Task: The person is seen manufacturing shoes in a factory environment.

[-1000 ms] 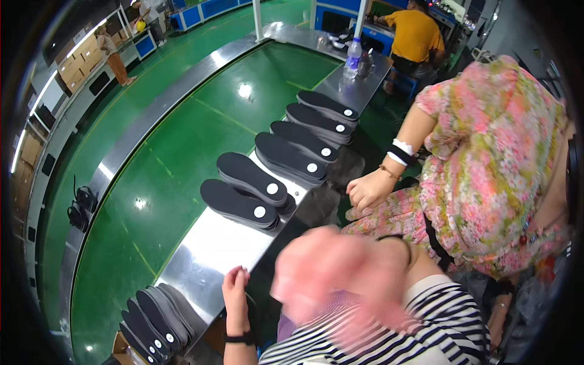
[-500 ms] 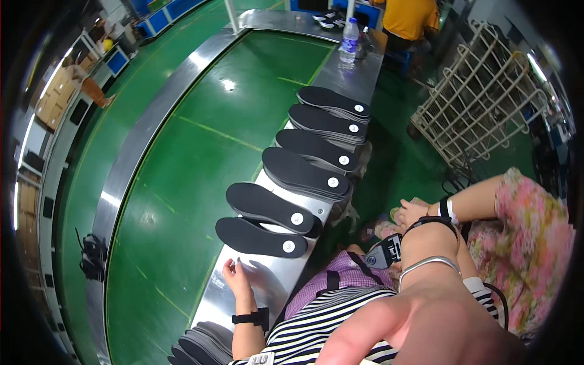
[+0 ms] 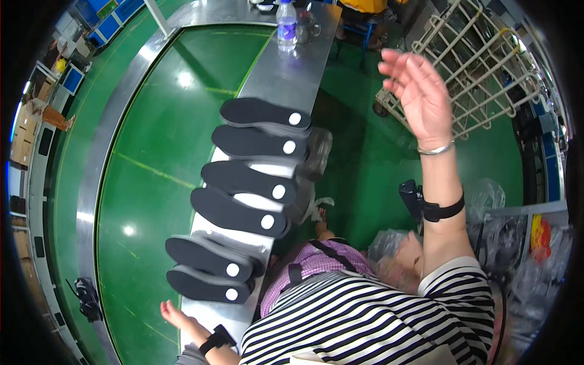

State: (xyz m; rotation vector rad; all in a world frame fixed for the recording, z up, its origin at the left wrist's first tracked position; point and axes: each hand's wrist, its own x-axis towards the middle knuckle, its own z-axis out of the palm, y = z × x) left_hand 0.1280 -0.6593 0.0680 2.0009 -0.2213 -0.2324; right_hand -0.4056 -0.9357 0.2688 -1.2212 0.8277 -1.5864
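Observation:
My right hand (image 3: 420, 91) is raised out to the right in front of the wire cart. Its fingers are extended, the palm shows, and nothing is in it. A silver bangle rings that wrist, with a black strapped device (image 3: 420, 204) lower on the forearm. Low on the left, my left hand (image 3: 175, 315) is by the metal bench's edge, just below the nearest stack of black insoles (image 3: 204, 285). Its fingers are loosely bent, with nothing visible in them. More insole stacks (image 3: 240, 210) with white round stickers at their ends run away along the bench.
The metal bench (image 3: 292, 76) borders a green conveyor surface (image 3: 158, 182). A clear water bottle (image 3: 286, 27) stands at its far end, beside a glass jar (image 3: 307, 27). On the right are a white wire cart (image 3: 474, 67) and clear plastic bags (image 3: 529, 274).
My right hand has swung from close to the camera out to the upper right. The view has shifted, putting the insoles farther left and lower. The person in floral clothing is no longer seen.

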